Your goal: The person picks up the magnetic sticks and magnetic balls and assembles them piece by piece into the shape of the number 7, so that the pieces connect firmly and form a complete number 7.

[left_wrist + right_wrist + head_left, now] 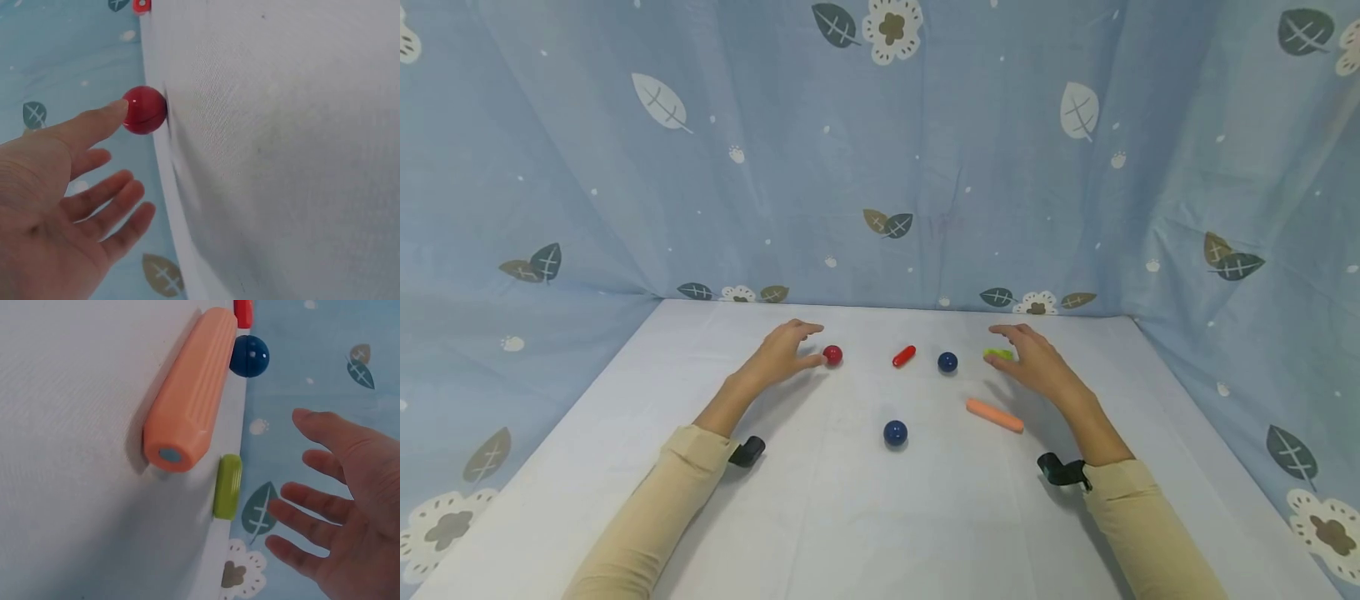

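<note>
I see a glossy red ball (833, 354) near the table's far edge (745, 305), a green stick (228, 487) lying toward the far-right corner.

Hands (784, 354) over white table (850, 525), red ball (833, 355), green stick (998, 353)

Blue leaf-patterned curtain (805, 183) behind and beside a white-covered table (850, 533)

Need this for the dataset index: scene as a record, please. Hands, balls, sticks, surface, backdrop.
left hand: thumb at red ball, contact unclear; not gripping
right hand: near green stick, holding nothing
balls: red ball, far blue ball, near blue ball
sticks: green stick; red stick, between red ball and far blue ball; orange stick, the longest
surface: white table
backdrop: blue curtain, leaf and flower print
</note>
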Demonstrator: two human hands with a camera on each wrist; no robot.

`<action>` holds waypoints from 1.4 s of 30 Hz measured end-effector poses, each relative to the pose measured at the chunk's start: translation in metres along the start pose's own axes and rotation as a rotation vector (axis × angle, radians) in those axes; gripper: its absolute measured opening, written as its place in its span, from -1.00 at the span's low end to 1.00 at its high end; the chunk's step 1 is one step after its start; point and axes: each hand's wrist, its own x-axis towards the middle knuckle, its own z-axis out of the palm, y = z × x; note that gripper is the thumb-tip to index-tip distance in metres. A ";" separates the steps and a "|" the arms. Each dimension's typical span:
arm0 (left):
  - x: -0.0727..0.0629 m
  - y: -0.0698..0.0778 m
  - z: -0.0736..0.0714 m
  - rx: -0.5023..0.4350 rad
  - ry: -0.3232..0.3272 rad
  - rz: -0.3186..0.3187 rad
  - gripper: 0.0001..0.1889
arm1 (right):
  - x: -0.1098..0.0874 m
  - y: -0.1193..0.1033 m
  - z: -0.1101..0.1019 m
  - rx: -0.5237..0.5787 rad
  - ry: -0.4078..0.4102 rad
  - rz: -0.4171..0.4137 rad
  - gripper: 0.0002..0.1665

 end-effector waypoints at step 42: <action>0.022 0.000 0.016 -0.119 -0.122 -0.007 -0.60 | 0.014 -0.010 0.007 0.127 -0.134 -0.022 -0.39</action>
